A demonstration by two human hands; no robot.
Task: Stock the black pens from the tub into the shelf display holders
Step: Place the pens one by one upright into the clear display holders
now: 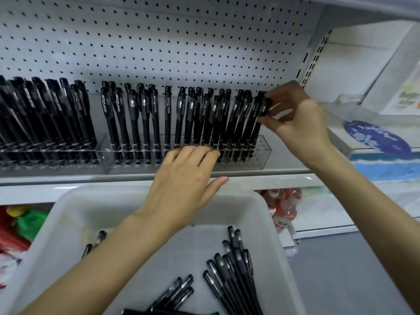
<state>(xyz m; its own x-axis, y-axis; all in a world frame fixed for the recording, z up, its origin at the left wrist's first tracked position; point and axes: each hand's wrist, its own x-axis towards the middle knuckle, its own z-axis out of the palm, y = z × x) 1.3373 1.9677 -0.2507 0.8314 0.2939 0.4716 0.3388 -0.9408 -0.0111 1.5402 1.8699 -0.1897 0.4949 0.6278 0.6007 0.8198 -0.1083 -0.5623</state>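
Observation:
A clear acrylic display holder (pixel 263 153) on the shelf carries several upright black pens (pixel 156 119). My right hand (pixel 295 114) pinches the cap end of the rightmost black pen (pixel 261 112), which stands in the holder's right end. My left hand (pixel 186 178) lies with straight fingers against the front of the holder, touching the pens' lower ends. Below, a white tub (pixel 68 221) holds several loose black pens (pixel 234 271). A second holder (pixel 45 153) at the left is packed with black pens.
A white pegboard (pixel 159 42) backs the shelf. The shelf lip (pixel 91 178) runs just above the tub. Blue-and-white boxes (pixel 381 153) stand to the right. Red, green and yellow packets (pixel 20 223) sit lower left, a patterned packet (pixel 284 205) lower right.

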